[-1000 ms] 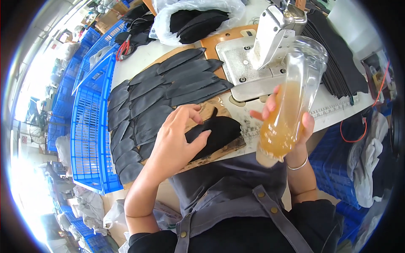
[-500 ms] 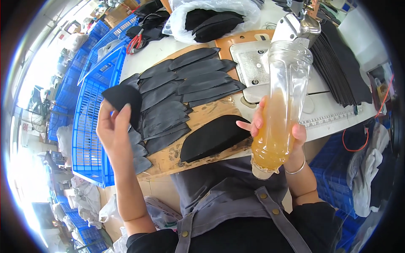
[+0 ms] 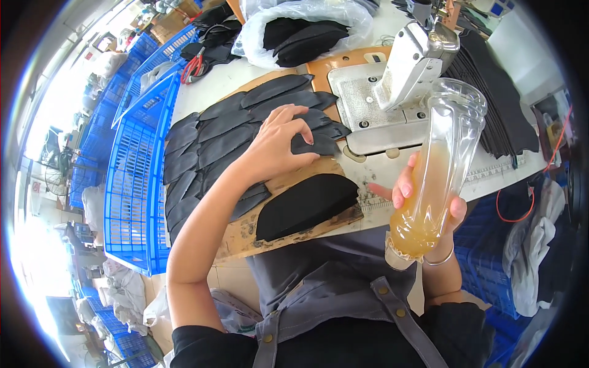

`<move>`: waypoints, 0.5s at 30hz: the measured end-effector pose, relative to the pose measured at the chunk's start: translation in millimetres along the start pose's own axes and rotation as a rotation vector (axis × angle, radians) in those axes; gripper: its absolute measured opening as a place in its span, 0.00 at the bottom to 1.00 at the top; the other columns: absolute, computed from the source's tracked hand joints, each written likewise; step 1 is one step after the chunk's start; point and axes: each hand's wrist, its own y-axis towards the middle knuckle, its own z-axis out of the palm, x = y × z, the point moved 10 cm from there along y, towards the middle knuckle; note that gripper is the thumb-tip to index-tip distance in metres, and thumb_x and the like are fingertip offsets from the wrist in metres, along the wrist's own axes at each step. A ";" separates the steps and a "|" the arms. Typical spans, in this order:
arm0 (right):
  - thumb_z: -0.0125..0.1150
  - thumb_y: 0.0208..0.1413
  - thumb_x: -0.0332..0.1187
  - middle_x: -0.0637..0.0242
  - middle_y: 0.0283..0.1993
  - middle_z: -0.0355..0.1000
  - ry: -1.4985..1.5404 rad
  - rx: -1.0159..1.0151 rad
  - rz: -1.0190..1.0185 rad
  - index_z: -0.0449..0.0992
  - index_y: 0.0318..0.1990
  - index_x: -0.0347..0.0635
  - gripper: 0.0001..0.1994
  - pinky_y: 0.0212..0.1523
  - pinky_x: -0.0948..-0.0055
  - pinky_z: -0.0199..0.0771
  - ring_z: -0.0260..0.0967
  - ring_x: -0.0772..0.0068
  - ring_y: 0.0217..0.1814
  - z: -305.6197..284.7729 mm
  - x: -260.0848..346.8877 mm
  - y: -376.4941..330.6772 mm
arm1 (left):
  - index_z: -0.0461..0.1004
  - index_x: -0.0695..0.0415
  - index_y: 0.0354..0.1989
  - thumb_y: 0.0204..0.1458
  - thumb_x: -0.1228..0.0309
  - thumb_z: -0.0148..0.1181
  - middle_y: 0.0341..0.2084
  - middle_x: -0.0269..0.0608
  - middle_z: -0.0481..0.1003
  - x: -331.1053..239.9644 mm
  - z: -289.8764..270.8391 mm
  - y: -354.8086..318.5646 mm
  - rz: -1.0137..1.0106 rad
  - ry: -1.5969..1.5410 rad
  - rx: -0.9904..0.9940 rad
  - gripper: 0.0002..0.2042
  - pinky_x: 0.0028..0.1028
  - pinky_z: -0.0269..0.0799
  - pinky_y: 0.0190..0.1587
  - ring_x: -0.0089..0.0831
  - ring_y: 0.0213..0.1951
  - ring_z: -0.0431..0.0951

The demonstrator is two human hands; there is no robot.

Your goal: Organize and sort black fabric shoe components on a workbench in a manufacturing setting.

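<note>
My right hand (image 3: 429, 199) is wrapped round a clear plastic bottle (image 3: 438, 165) tilted with its narrow, pale-covered end down; cloudy amber liquid fills its lower part. Its index finger sticks out to the left. My left hand (image 3: 279, 144) hovers over the right end of overlapping black leaf-shaped fabric pieces (image 3: 227, 132), thumb and index curved apart, nothing visibly between them. A dark piece (image 3: 316, 146) lies just beyond its fingertips; whether they touch it I cannot tell. In front, a thicker black half-moon stack (image 3: 307, 205) rests on the stained wooden board (image 3: 230, 236).
A white sewing machine (image 3: 405, 67) stands behind the bottle. Folded black fabric (image 3: 491, 92) lies to its right. Further back are a plastic bag (image 3: 248, 49) of black pieces and red-handled scissors (image 3: 193, 66). A blue crate (image 3: 132, 202) flanks the table's left side.
My left hand has moved right across the rows, and the black piece it held is out of it. My right hand and the bottle have shifted right and slightly down, tilting more.
</note>
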 end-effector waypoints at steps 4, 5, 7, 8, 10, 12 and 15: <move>0.62 0.34 0.53 0.58 0.35 0.66 -0.019 -0.005 0.005 0.58 0.52 0.38 0.39 0.57 0.53 0.63 0.71 0.60 0.37 5.8 -2.2 1.4 | 0.67 0.55 0.29 0.39 0.65 0.67 0.56 0.45 0.61 1.1 -7.2 -4.3 0.028 -0.028 0.010 0.14 0.38 0.50 0.62 0.45 0.61 0.54; 0.63 0.34 0.52 0.57 0.36 0.65 -0.012 0.003 -0.005 0.58 0.53 0.38 0.39 0.57 0.52 0.63 0.70 0.60 0.38 8.1 -3.4 2.1 | 0.68 0.56 0.30 0.40 0.66 0.67 0.53 0.45 0.63 -1.8 -18.0 -8.5 0.051 0.049 -0.072 0.14 0.38 0.53 0.59 0.45 0.59 0.58; 0.63 0.35 0.51 0.57 0.37 0.65 -0.011 0.015 -0.010 0.58 0.53 0.38 0.39 0.58 0.52 0.62 0.70 0.59 0.40 13.4 -5.2 2.6 | 0.68 0.56 0.31 0.41 0.67 0.66 0.51 0.46 0.66 -12.0 -38.7 -19.7 0.070 0.124 -0.162 0.13 0.37 0.57 0.57 0.44 0.56 0.62; 0.63 0.35 0.51 0.57 0.38 0.64 -0.044 0.002 -0.051 0.57 0.54 0.38 0.39 0.58 0.51 0.62 0.69 0.59 0.42 13.5 -1.1 1.0 | 0.69 0.57 0.30 0.41 0.69 0.65 0.44 0.46 0.69 -14.7 -53.3 -27.8 -0.022 0.066 -0.174 0.11 0.36 0.61 0.51 0.42 0.49 0.67; 0.64 0.36 0.50 0.56 0.38 0.64 -0.078 0.001 -0.083 0.56 0.55 0.38 0.40 0.57 0.51 0.62 0.68 0.60 0.43 21.2 3.2 1.0 | 0.70 0.58 0.29 0.41 0.72 0.64 0.38 0.45 0.73 -14.7 -63.4 -59.9 -0.122 0.010 -0.196 0.10 0.35 0.65 0.46 0.41 0.43 0.72; 0.65 0.39 0.42 0.55 0.42 0.64 -0.264 0.007 -0.190 0.54 0.58 0.39 0.38 0.55 0.53 0.65 0.66 0.61 0.48 33.6 13.0 4.0 | 0.71 0.58 0.26 0.41 0.71 0.64 0.24 0.42 0.73 -36.6 -75.3 -106.2 0.019 0.030 -0.365 0.08 0.34 0.65 0.34 0.39 0.29 0.72; 0.65 0.42 0.34 0.54 0.45 0.64 -0.515 -0.022 -0.316 0.53 0.59 0.39 0.36 0.51 0.56 0.68 0.65 0.61 0.50 53.5 12.3 11.3 | 0.75 0.57 0.30 0.37 0.72 0.68 0.25 0.40 0.74 -46.8 -61.2 -160.1 0.001 -0.029 -0.489 0.11 0.33 0.66 0.33 0.37 0.29 0.74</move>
